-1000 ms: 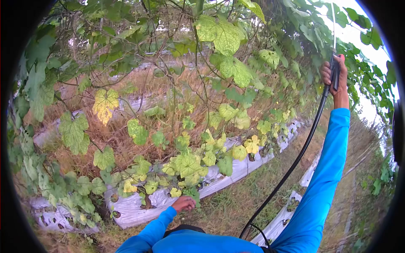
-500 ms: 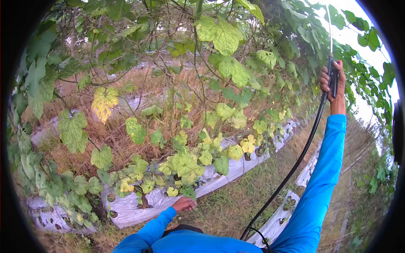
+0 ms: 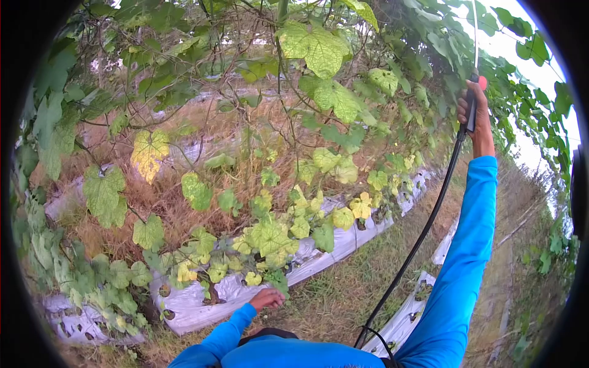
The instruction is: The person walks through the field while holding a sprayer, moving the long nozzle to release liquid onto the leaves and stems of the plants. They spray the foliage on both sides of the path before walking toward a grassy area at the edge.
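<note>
My right hand [image 3: 476,113] is raised high at the right, wrapped around the black handle of a spray wand [image 3: 472,110]. A red part of the handle shows by the thumb. The thin pale lance [image 3: 475,37] points upward and leaves the view at the top, so its nozzle is hidden. From the handle's lower end a black hose [image 3: 423,239] curves down toward my waist. My left hand [image 3: 267,299] hangs low near the middle with nothing in it, its fingers loosely bent and slightly apart. Right above it are vine leaves [image 3: 277,280] at the edge of the plastic sheet.
Climbing vines with green and yellowing leaves [image 3: 313,49] fill the front and left. Silver plastic sheeting [image 3: 202,310] with holes covers the planting row. Dry grass [image 3: 331,288] lies between rows. A second sheeted row [image 3: 402,319] runs by my right side.
My right hand has come slightly down and left with the spray wand, and its wrist has turned a little. The hose shifted with it. My left hand has barely moved.
</note>
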